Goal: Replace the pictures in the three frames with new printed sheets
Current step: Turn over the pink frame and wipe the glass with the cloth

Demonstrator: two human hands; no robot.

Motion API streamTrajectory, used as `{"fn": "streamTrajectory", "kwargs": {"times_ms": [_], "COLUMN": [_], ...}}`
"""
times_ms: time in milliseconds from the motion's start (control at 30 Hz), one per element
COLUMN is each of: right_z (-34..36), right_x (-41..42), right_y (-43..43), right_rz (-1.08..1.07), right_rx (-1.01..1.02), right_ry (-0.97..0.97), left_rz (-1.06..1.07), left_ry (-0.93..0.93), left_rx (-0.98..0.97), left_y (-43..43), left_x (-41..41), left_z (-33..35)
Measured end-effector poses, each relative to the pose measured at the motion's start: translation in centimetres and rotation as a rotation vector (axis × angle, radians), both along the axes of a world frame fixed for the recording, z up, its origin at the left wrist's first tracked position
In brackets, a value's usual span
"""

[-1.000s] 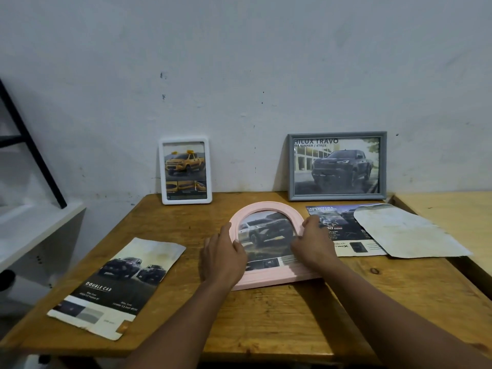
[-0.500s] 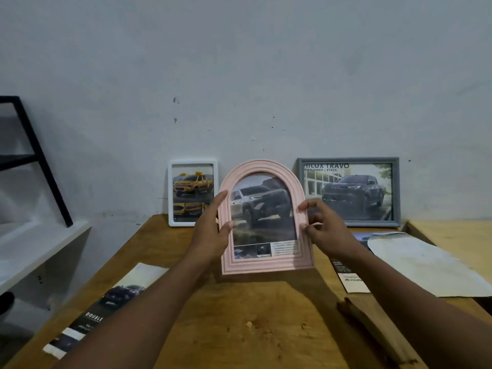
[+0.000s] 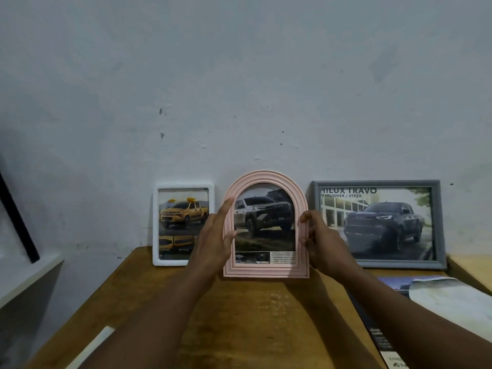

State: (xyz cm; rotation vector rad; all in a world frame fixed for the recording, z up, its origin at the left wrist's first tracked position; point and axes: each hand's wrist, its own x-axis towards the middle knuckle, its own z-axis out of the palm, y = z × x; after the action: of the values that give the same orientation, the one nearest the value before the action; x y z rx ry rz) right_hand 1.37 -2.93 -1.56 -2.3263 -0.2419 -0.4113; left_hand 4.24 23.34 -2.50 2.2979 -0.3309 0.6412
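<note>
Big picture first: a pale, scuffed plaster wall (image 3: 239, 75) fills the top half, and below it runs a worn wooden tabletop (image 3: 253, 315), grainy and glossy in patches. Against the wall at the tabletop's far edge, toward the right, leans the wide grey frame (image 3: 378, 183), rectangular, with a dark pickup print. Right of centre lies a creased pale sheet (image 3: 452, 302) over a dark printed sheet (image 3: 378, 339) that runs along the right edge. Now the action: the pink arched frame (image 3: 266, 175), ribbed, rounded on top and square at the base, is held upright and facing us between the other two frames, a silver truck print inside. Whether its base touches the wood, I cannot tell. The left hand (image 3: 213, 241) clasps its left side, fingers long up the rim, thumb over the front. The right hand (image 3: 322, 243) curls round the right side. Far left at the back edge, the small white frame (image 3: 183, 185), with rounded corners and a yellow truck, is partly hidden by the left hand. The pink frame sits just beside both neighbours, with bare wood in front of it toward the near edge.
</note>
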Motion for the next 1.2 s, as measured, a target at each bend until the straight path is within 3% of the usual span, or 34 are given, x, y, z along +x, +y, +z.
{"fn": "streamTrajectory", "kwargs": {"times_ms": [633,833,967,1200], "right_z": [-1.4,0.7,3.0,2.1], "right_x": [3.6,0.8,-1.6,-1.9], "right_y": [0.6,2.6,6.9,17.9], "right_rz": [-0.088,-0.224,-0.071,0.25], "right_rx": [0.127,0.026,0.087,0.251], "right_ry": [0.123,-0.128,-0.143,0.206], "left_rz": [0.024,0.124,0.214,0.326], "left_ry": [0.087,0.07,0.068,0.167], "left_rx": [0.057,0.156,0.167,-0.064], "left_y": [-0.7,1.1,5.3,13.1], "left_x": [3.4,-0.2,-2.4,-2.8], "left_z": [-0.9,1.2,1.6,-0.1]}}
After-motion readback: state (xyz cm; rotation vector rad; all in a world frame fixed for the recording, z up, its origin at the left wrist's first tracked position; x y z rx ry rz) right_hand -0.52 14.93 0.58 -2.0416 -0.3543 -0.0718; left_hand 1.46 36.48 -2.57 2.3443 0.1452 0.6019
